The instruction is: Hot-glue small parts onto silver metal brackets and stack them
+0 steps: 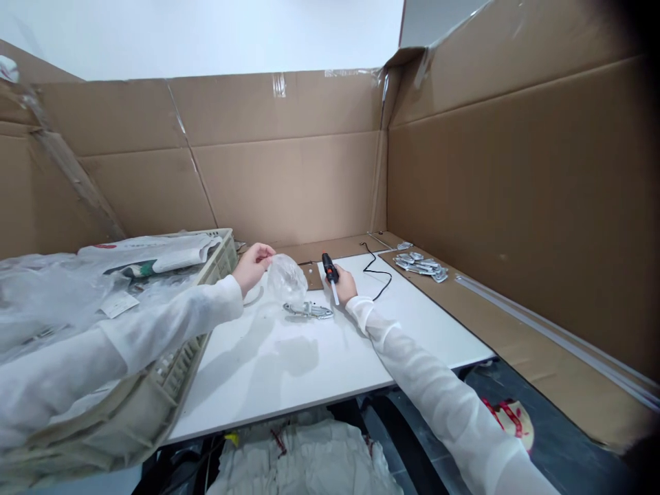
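Observation:
My left hand (254, 267) is closed at the fingertips on the edge of a clear, rounded plastic piece (287, 280); whether it is a bag or a moulded shell I cannot tell. Wrapped in my right hand (344, 284) is a glue gun (330, 269), black with orange marks, and a whitish stick shows at its lower end. Between both hands, just below the clear plastic, an ornate silver-coloured part (308, 311) lies on the white board (309, 371).
A pale plastic crate (223, 258) at the left holds clear bags and packaging. Several silver-coloured parts (420, 265) lie piled at the right on cardboard. A black cord (379, 271) curls behind my right hand. Tall cardboard walls (289, 185) enclose the back and right.

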`<action>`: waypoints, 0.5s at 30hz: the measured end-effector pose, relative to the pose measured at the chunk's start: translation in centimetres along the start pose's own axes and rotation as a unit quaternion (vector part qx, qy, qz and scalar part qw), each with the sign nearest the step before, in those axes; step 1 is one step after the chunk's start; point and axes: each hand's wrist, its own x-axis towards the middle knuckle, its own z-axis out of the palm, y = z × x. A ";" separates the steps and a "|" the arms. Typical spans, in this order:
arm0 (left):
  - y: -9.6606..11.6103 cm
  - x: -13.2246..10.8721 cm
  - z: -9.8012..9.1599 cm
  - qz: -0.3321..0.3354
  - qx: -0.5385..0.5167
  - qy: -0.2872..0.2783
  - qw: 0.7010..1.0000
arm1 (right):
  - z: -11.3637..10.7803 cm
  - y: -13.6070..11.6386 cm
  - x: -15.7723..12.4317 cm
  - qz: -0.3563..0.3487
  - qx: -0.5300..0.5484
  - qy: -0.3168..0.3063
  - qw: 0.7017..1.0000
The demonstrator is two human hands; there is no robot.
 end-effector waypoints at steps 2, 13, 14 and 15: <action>1.0 -0.1 -2.2 -0.009 -0.017 0.021 1.000 | -0.1 -0.1 0.0 -0.001 0.003 -0.009 1.000; 1.2 -8.2 -29.1 -0.063 0.366 0.357 0.857 | -1.7 -3.0 -1.4 0.043 0.127 -0.351 0.927; 1.5 -9.4 -30.4 -0.066 0.439 0.358 0.821 | -1.6 -3.3 -1.6 0.040 0.133 -0.367 0.920; 1.9 -10.6 -31.0 -0.056 0.510 0.346 0.785 | -1.4 -3.4 -1.8 0.035 0.143 -0.379 0.914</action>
